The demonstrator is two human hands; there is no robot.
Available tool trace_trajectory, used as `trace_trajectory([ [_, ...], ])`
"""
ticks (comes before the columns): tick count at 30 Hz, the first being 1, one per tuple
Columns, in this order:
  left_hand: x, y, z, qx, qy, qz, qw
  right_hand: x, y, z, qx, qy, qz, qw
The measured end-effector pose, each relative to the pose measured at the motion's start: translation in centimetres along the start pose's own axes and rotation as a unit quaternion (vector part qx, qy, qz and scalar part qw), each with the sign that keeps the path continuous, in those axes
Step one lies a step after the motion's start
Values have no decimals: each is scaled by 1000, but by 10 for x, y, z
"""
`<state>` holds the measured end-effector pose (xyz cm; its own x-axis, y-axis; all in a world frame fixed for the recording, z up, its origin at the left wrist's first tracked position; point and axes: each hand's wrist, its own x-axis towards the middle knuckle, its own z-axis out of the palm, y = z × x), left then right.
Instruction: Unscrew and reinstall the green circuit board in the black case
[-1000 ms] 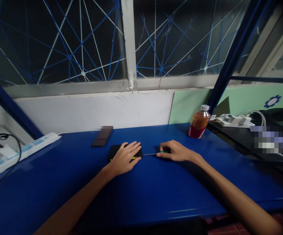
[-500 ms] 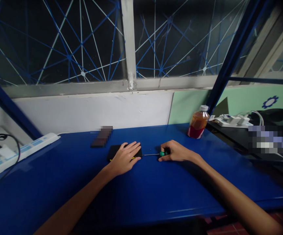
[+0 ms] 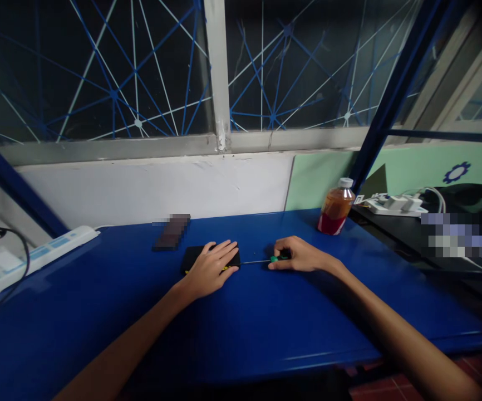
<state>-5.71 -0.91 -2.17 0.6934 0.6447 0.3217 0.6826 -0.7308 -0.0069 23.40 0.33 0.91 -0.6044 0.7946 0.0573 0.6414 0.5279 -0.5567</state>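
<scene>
Your bare left forearm (image 3: 136,331) enters at the lower edge and slants up and to the right, its wrist (image 3: 185,289) nearly straight. Your bare left hand (image 3: 208,271) lies palm down, back uppermost, with the fingers (image 3: 224,254) extended and slightly parted and the thumb (image 3: 227,274) set off below them. Your bare right forearm (image 3: 385,317) runs from the lower right corner up and to the left. Your bare right hand (image 3: 299,254) points leftward, fingers curled, index finger (image 3: 283,243) arched above the forward-reaching thumb in a closed grip; your hands are apart.
</scene>
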Motion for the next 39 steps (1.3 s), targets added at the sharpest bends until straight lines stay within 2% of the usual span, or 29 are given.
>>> trace_trajectory([
  [4, 0, 0, 0, -2, 2, -1, 1000, 0, -3, 1, 31, -16, 14, 999],
  [9, -1, -2, 3, -3, 14, 5, 1000, 0, -9, 1, 13, -8, 14, 1000],
  [16, 0, -1, 1, -2, 13, 7, 1000, 0, -1, 0, 1, -25, 4, 1000],
  [21, 0, -1, 1, -4, 8, 2, 1000, 1, -2, 1, -7, -2, 21, 1000],
  [27, 0, -1, 1, -4, 7, 2, 1000, 0, -9, 4, 1, -9, 24, 1000],
  [34, 0, 0, -1, -3, 2, 0, 1000, 0, -4, -1, -9, -26, 5, 1000],
  [39, 0, 0, -1, 1, 3, 0, 1000, 0, -2, 0, -10, -9, 16, 1000],
])
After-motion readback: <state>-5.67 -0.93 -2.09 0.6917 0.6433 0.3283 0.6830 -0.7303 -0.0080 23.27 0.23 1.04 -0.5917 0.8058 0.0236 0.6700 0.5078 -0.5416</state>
